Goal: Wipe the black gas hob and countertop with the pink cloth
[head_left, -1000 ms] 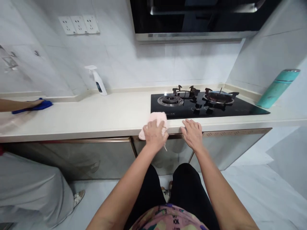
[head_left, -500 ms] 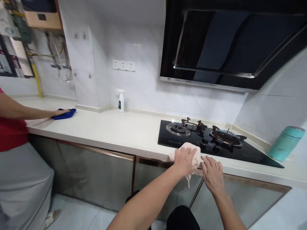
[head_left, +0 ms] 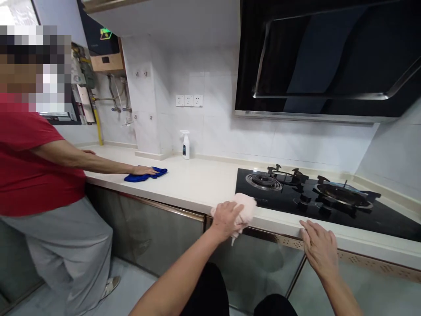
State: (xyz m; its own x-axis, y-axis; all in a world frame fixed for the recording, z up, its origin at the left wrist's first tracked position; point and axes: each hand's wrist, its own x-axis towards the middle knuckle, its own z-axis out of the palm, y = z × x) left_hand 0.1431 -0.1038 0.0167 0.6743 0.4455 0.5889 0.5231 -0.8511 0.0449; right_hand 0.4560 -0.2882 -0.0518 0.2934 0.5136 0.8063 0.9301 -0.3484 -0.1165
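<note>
My left hand (head_left: 226, 220) is closed on a pale pink cloth (head_left: 246, 207) at the counter's front edge, by the near left corner of the black gas hob (head_left: 283, 196). Part of the cloth hangs over the edge. Farther right, my right hand (head_left: 320, 246) lies at the front edge below the hob, fingers stretched out and holding nothing.
On the left, a person in a red shirt (head_left: 33, 153) presses a blue cloth (head_left: 144, 174) on the white counter (head_left: 200, 182). A white spray bottle (head_left: 186, 145) stands by the wall. The black range hood (head_left: 315, 61) hangs above the hob.
My left hand and the pink cloth have moved left along the edge, away from my right hand. The other person's blue cloth has slid right, nearer the spray bottle. The view has shifted left.
</note>
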